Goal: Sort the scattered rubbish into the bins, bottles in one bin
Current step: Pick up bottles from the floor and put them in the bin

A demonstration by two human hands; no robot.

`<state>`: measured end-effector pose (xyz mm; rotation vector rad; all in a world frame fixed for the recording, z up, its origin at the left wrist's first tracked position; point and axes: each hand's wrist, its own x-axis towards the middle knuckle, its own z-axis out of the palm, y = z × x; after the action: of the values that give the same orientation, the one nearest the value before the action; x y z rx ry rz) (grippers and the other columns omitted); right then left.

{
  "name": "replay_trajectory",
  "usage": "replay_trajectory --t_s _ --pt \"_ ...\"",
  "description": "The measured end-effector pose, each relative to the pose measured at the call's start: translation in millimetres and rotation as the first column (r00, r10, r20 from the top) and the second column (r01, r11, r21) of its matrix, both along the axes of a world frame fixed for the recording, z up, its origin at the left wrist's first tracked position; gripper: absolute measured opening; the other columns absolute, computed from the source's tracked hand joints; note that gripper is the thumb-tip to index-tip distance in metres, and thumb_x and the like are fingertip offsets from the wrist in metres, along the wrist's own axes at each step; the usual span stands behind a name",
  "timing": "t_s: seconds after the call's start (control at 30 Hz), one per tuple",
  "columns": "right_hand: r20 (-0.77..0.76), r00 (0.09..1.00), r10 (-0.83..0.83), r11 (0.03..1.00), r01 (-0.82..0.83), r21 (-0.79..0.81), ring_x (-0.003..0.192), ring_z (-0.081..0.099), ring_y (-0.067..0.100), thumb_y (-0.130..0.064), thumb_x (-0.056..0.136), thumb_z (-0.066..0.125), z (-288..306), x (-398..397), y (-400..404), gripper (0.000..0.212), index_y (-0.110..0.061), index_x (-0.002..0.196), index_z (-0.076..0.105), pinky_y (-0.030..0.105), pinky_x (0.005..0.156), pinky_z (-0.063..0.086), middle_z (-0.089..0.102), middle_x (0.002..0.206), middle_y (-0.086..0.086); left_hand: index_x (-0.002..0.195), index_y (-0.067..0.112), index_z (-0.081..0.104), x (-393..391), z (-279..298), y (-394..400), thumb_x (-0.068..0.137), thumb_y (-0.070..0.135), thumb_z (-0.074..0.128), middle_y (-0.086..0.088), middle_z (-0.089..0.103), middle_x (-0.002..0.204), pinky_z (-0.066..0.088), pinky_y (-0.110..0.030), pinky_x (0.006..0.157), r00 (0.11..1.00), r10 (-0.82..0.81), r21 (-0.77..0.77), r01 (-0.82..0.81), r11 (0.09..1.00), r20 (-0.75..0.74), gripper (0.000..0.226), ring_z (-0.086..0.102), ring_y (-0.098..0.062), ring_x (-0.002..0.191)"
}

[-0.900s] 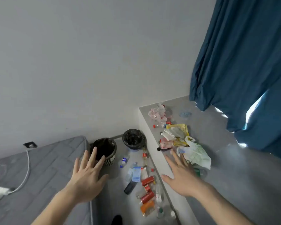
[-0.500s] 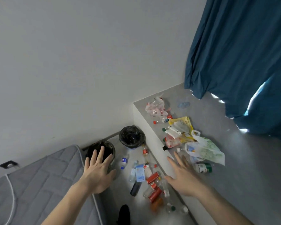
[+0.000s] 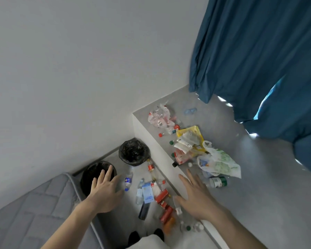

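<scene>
Hands hover empty, I see: left hand [image 3: 104, 192] fingers spread over the near black-lined round bin [image 3: 97, 174]; right hand [image 3: 196, 196] fingers spread above scattered plastic bottles [image 3: 162, 200] on the floor; crumpled wrappers [image 3: 188, 142] litter the grey ledge [image 3: 258, 177].

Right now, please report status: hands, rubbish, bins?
Left hand and right hand open, holding nothing. Bottles scattered on floor. Two bins stand unblocked.

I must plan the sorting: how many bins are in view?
2. One bin stands in the corner by the ledge; the other bin is beside the mattress, partly behind the left hand. None seems hidden.
</scene>
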<state>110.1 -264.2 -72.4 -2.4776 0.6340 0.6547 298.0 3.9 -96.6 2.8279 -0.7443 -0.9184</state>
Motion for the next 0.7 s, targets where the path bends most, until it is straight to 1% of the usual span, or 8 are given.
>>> replay_trajectory --t_s 0.17,0.3,0.4,0.5,0.6,0.7 --pt "-0.027 0.999 0.017 1.000 -0.016 0.014 0.154 -0.018 0.027 -0.057 0.097 0.043 -21 19 -5 0.080 -0.033 0.161 0.001 0.051 0.125 0.002 -0.024 0.166 -0.005 0.155 0.042 0.021 5 1 -17 0.097 0.054 0.041 0.001 -0.015 0.168 0.001 -0.050 0.124 0.999 -0.036 -0.011 0.036 0.999 0.007 0.063 -0.013 -0.027 0.155" --pt "0.008 0.999 0.050 0.998 -0.050 0.038 0.153 -0.019 0.026 -0.056 0.097 0.046 -31 42 -2 0.080 -0.038 0.159 -0.002 0.052 0.123 0.001 -0.024 0.165 -0.007 0.157 0.037 0.021 25 1 -18 0.098 0.054 0.040 0.002 -0.016 0.168 0.002 -0.050 0.125 0.999 -0.041 0.033 0.040 0.999 0.026 0.065 -0.012 -0.028 0.155" --pt "0.024 0.999 0.022 0.998 -0.024 0.050 0.153 -0.020 0.025 -0.055 0.097 0.047 -33 61 -7 0.081 -0.040 0.158 -0.004 0.051 0.123 0.000 -0.026 0.165 -0.009 0.155 0.039 0.025 46 -2 -18 0.098 0.054 0.041 0.003 -0.015 0.168 0.003 -0.049 0.124 0.998 -0.064 0.066 0.062 0.996 0.026 0.061 -0.009 -0.028 0.155" --pt "0.012 1.000 -0.013 0.998 0.012 0.055 0.153 -0.019 0.024 -0.055 0.097 0.047 -39 82 -12 0.082 -0.037 0.159 -0.003 0.051 0.124 0.002 -0.026 0.165 -0.008 0.153 0.040 0.029 79 -11 -20 0.099 0.054 0.041 0.002 -0.010 0.168 0.005 -0.048 0.125 0.997 -0.077 0.074 0.075 0.994 0.016 0.058 -0.005 -0.029 0.155" --pt "-0.020 0.998 -0.067 0.996 0.068 0.057 0.154 -0.018 0.024 -0.059 0.096 0.047 -54 107 -12 0.083 -0.034 0.160 -0.001 0.051 0.125 0.005 -0.025 0.165 -0.006 0.153 0.039 0.030 122 -25 -27 0.097 0.053 0.042 0.001 -0.006 0.169 0.007 -0.048 0.125 0.991 -0.133 0.086 0.132 0.987 0.005 0.059 -0.003 -0.027 0.155" --pt "-0.060 0.988 -0.142 0.987 0.146 0.074 0.154 -0.016 0.023 -0.060 0.096 0.047 -74 139 -5 0.083 -0.033 0.160 0.002 0.051 0.126 0.006 -0.022 0.166 -0.006 0.154 0.037 0.028 171 -38 -38 0.098 0.051 0.042 0.000 -0.007 0.169 0.006 -0.046 0.125 0.975 -0.218 0.097 0.221 0.970 -0.041 0.060 -0.004 -0.027 0.155"
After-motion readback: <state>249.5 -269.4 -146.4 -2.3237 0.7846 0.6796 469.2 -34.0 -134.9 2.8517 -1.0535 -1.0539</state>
